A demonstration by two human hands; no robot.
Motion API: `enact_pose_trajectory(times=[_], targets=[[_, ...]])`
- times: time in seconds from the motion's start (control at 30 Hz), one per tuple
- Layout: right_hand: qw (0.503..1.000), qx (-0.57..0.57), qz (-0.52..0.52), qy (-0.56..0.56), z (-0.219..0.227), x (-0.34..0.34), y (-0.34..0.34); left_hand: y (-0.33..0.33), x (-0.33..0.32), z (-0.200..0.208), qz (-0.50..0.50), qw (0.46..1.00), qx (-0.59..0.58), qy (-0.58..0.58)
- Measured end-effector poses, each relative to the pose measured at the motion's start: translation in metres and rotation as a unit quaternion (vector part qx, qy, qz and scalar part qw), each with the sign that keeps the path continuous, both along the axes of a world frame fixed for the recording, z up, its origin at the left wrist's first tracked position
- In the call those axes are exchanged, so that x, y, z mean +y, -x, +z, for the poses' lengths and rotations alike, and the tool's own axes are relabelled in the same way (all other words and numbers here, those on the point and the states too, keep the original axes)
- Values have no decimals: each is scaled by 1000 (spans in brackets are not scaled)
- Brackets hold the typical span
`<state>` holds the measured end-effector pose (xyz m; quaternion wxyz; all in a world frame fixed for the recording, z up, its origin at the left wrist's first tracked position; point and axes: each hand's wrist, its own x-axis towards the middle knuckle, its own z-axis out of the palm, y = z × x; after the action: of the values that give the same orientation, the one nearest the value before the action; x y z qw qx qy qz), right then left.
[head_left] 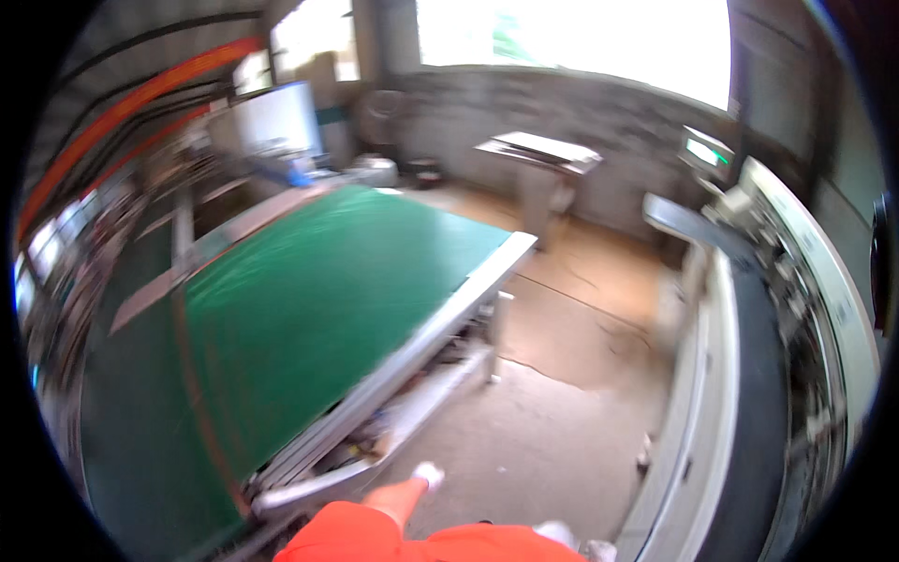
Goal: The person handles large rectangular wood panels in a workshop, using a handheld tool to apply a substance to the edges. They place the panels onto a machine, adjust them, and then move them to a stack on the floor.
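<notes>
My left hand [429,475], whitish as if gloved, hangs low at the end of a bare forearm below a red-orange sleeve [342,529]. It is small and smeared by motion, so its fingers do not show. Nearest to it is the lower rail of a long table with a green top [328,300]; I see no contact. At the lower edge a pale, blurred shape [599,551] seems to be my right hand, beside the long machine [698,421] on the right. Whether it holds anything cannot be made out.
A light metal edge [403,375] runs along the green table. The machine on the right has a dark belt-like top [757,403] and a small lit display [704,153]. A stand with a flat top [538,150] is by the far wall. Thin dark lines cross the concrete floor [552,421].
</notes>
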<state>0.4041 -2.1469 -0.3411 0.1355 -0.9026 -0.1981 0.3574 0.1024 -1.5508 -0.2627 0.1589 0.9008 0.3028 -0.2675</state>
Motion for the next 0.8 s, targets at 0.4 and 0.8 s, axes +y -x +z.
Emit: enact_pose_trajectory(times=[0.4,0.8], targets=[[965,59,121,224,-24,77,-246,-466,137,31,201,935,-234,173],[937,-125,-303,-118,214,419,-828,-664,221,-11,74,974,118,177]])
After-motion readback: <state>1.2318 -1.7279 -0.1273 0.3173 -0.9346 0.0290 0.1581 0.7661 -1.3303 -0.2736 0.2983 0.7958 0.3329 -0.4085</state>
